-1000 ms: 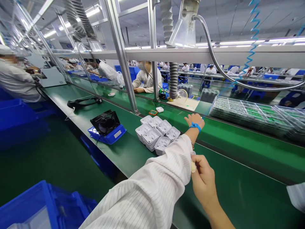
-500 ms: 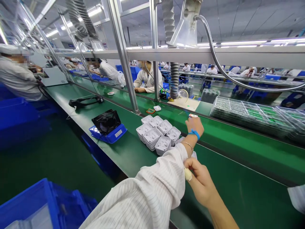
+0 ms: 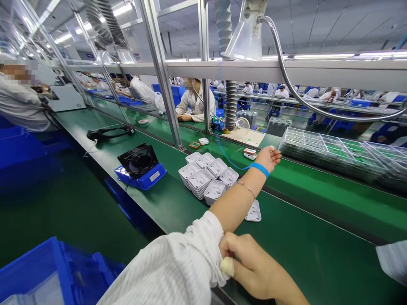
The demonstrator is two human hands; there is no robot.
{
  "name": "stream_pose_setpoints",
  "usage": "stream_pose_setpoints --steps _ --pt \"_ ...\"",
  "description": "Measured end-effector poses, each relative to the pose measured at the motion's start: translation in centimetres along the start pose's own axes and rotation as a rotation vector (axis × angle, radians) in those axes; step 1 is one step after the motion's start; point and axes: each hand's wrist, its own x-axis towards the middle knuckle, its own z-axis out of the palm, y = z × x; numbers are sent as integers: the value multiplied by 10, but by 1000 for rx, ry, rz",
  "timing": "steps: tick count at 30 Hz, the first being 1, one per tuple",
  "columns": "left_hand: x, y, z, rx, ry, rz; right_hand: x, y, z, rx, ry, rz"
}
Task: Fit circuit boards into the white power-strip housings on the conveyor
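Right hand point(image 3: 254, 267) pinches the bunched left sleeve point(image 3: 178, 262); the left hand point(image 3: 268, 158) reaches out, fingers loosely parted.
A white case point(image 3: 250, 156) sits beside it on the green belt point(image 3: 318, 182); the forearm point(image 3: 235, 203) partly hides one white tray point(image 3: 254, 212) near white stacks point(image 3: 199, 179), with a black fan point(image 3: 139, 162) beyond.

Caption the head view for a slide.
Right hand pinching the left sleeve, left hand extended beyond stacked white shells on green bench.
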Motion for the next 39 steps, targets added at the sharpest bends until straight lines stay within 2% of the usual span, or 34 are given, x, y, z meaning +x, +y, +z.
stream_pose_setpoints --steps 1,3,4,5,6,7,9,10,12,13,14,16,18,22,29,39 --pt "-8 -2 0 1 -156 -20 2 5 -1 -12 -37 -5" --pt "-28 -13 -9 135 -580 -21 0 13 -13 -36 -124 2" --pt "-38 -22 -19 226 -708 18 -4 17 -23 -28 -159 14" --pt "-47 -32 -31 341 -754 67 -10 21 -35 1 -176 33" --pt "-55 -43 -45 459 -740 122 -17 27 -49 51 -159 65" --pt "-63 -56 -62 582 -651 220 -25 36 -64 126 -99 104" --pt "-73 -82 -96 837 -368 566 -38 63 -88 336 136 162" --pt "-76 -95 -112 952 -291 741 -43 82 -96 461 307 151" --pt "-81 -119 -137 1179 -379 975 -46 125 -104 722 707 105" --pt "-82 -128 -146 1289 -463 1039 -45 147 -105 852 896 102" --pt "-84 -136 -152 1394 -574 1083 -42 168 -103 952 1016 148" --pt "-86 -147 -156 1556 -765 1085 -36 200 -97 983 1080 190" --pt "-87 -153 -155 1654 -901 1010 -29 219 -93 984 1093 204" --pt "-81 -159 -148 1718 -1034 828 -22 228 -94 1005 1082 191" --pt "-72 -154 -142 1735 -1014 704 -18 235 -102 1021 1117 148" --pt "-75 -152 -151 1722 -1006 730 -15 233 -95 963 1121 186"
